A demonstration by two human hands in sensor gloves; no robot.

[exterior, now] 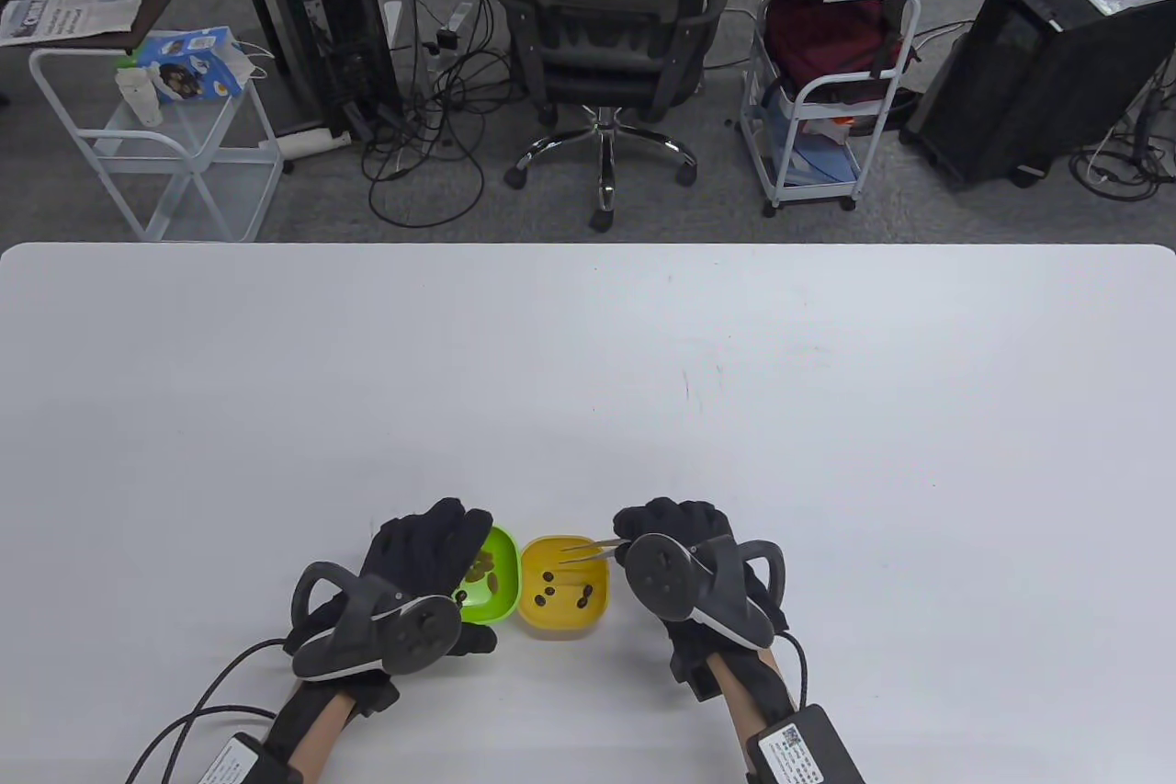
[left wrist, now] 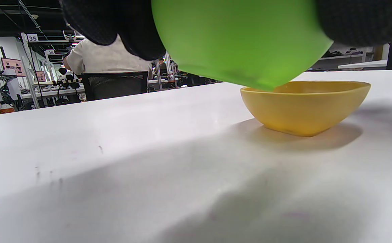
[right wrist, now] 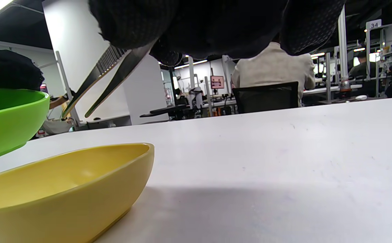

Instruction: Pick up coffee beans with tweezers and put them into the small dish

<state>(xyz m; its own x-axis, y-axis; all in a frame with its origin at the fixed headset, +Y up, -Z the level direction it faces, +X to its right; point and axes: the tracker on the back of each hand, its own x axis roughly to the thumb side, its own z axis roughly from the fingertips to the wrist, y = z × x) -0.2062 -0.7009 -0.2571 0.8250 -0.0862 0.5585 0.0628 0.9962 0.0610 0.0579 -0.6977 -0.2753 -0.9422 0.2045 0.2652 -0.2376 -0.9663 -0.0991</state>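
Observation:
My left hand (exterior: pixel 418 577) holds a green dish (exterior: pixel 491 586) of coffee beans (exterior: pixel 482 568), lifted and tilted off the table; it fills the top of the left wrist view (left wrist: pixel 240 40). A yellow dish (exterior: pixel 565 586) sits right beside it with several dark beans (exterior: pixel 548 591) inside; it also shows in the left wrist view (left wrist: pixel 304 108) and the right wrist view (right wrist: pixel 64 192). My right hand (exterior: pixel 684 559) grips metal tweezers (exterior: pixel 588 548), tips parted and empty above the yellow dish's far rim. In the right wrist view the tweezers (right wrist: pixel 98 81) point down-left.
The white table (exterior: pixel 588 380) stretches wide beyond the dishes. Past its far edge stand an office chair (exterior: pixel 606 39), two carts (exterior: pixel 156 141) and a computer tower (exterior: pixel 1047 58). Cables trail from both wrists at the near edge.

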